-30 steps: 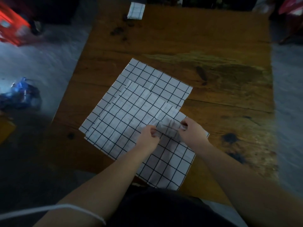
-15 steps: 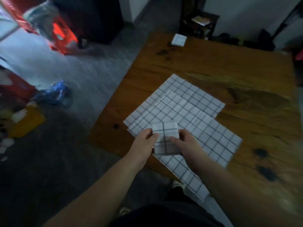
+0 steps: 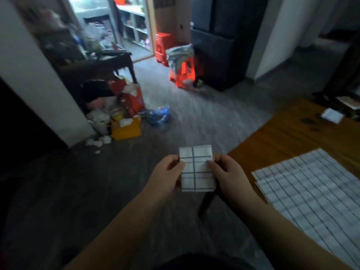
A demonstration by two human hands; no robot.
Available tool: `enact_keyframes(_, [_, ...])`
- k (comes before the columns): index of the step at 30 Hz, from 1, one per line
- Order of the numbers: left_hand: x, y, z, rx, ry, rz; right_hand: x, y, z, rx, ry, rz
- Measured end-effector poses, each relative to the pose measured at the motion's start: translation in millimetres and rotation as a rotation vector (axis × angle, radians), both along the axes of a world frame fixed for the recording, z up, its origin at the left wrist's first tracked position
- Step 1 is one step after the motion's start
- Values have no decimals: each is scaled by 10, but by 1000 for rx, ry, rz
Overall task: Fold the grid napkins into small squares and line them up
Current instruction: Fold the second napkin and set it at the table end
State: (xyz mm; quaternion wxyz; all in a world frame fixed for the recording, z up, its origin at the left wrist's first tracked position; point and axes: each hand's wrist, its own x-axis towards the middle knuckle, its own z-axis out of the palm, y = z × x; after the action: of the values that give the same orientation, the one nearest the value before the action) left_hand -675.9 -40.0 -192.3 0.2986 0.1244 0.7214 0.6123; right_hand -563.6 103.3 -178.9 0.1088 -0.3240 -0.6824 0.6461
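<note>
The room was dim, with a grey floor [image 3: 194,117] and clutter heaped against the left wall: a yellow box [image 3: 125,129], a crumpled blue plastic bag [image 3: 159,115] and white scraps around them. Farther back an orange stool [image 3: 182,75] carried a pale bag, next to a tall dark cabinet [image 3: 214,45]. The wooden surface [image 3: 288,137] filled the right side of the view, and one of its dark legs [image 3: 206,203] showed below the hands.

A folded grid napkin [image 3: 196,170], a small white rectangle crossed by dark lines, was held upright in the air over the floor, just off the near left corner of the surface. The left hand [image 3: 165,176] pinched its left edge, thumb laid on the front face and the other fingers curled behind. The right hand [image 3: 229,176] gripped the right edge in the same way, thumb on the front. Both hands were clamped on the napkin, one at each side, with its upper part standing clear above the fingers.

The unfolded grid napkins [image 3: 311,191] lay flat on the surface to the right, overlapping in a loose stack. Another small folded napkin [image 3: 332,115] lay near the far edge of the surface, well apart from the stack.
</note>
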Motion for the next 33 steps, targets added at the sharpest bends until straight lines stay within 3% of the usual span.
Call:
enact_keyframes(6, [-582, -551, 29, -66, 88, 138, -830, -332, -32, 13, 15, 147])
enact_keyframes(12, [-1343, -494, 118, -25, 115, 233, -1711, -204, -58, 21, 51, 187])
enact_keyframes(24, [-3749, 526, 623, -117, 307, 242, -4118, 870, 194, 2, 178, 224])
enact_keyframes(33, [-5019, 1627, 518, -61, 313, 131, -5176, 1835, 244, -21, 161, 45])
